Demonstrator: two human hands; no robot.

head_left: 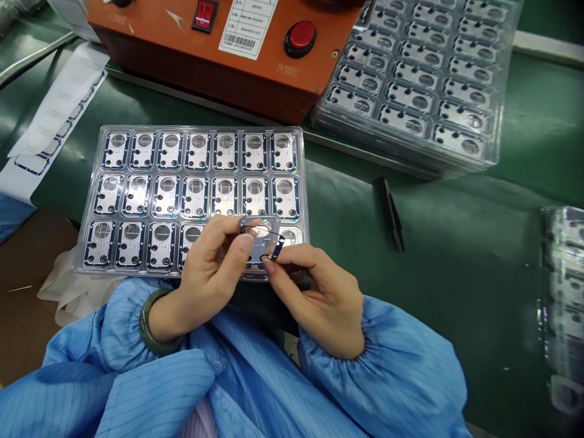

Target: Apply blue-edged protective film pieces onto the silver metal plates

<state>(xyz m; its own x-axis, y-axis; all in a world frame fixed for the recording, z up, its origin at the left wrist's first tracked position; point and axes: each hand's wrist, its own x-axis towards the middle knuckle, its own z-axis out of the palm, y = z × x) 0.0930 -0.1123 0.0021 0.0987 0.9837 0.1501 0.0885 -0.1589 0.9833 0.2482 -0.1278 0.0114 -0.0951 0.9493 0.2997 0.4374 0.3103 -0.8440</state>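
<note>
My left hand (212,267) is closed, holding a small grey plate (261,244) between thumb and fingers above the front right of a clear plastic tray (306,210). My right hand (319,292) is closed in a pinch at the plate's lower right corner. Its thumb and forefinger grip a thin dark blue frame-shaped gasket (277,248), which partly overlaps the plate; whether it sticks there I cannot tell. Rows of silver plates with blue borders, such as one plate (171,152), fill the tray's visible pockets. My hands hide some front pockets.
Black tweezers (390,214) lie on the green table right of the tray. Behind stands an orange machine (201,67) with a red button (301,38). Stacked trays (490,155) stand back right, more trays (563,292) far right. At left lies a gasket sheet (59,115).
</note>
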